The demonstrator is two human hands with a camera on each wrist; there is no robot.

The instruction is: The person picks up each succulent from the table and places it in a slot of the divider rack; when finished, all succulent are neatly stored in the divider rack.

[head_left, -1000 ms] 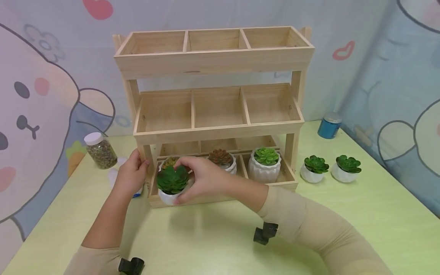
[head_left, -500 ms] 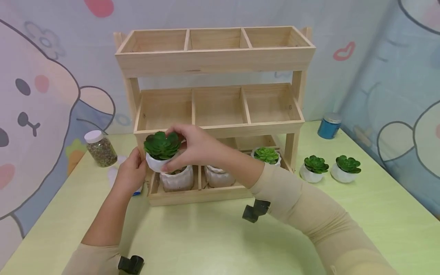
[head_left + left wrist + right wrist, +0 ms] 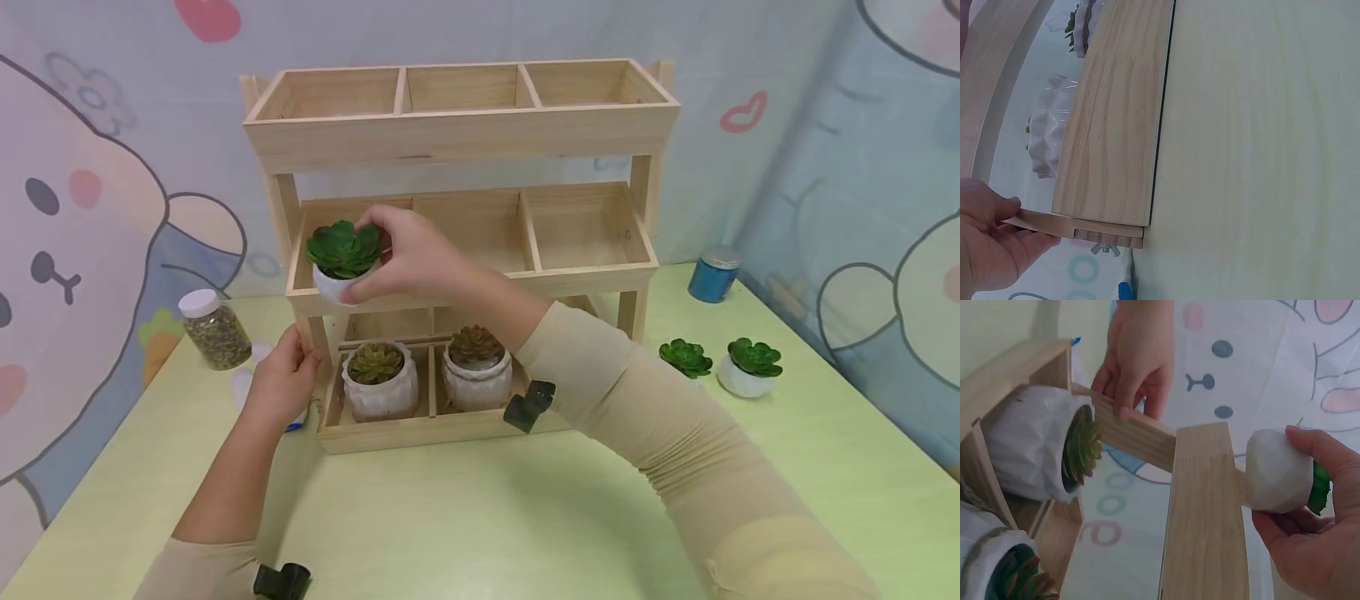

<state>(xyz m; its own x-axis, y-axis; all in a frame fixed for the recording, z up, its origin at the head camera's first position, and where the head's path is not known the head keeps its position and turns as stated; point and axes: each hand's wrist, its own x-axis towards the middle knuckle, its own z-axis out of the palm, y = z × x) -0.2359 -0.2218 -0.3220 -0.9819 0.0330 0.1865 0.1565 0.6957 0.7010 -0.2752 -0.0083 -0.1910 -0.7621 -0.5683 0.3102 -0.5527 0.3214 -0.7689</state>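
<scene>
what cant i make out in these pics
Bottom tier, head view: right compartment's contents hidden by the right sleeve.
White item, head view: partly hidden by the left hand; identity unclear.
Held succulent, right wrist view: most leaves hidden by its own pot.
Lower-left pot, right wrist view: cut off by left edge.

The rack (image 3: 461, 140) stands between a jar (image 3: 217, 333) and two succulents (image 3: 750, 367).
</scene>
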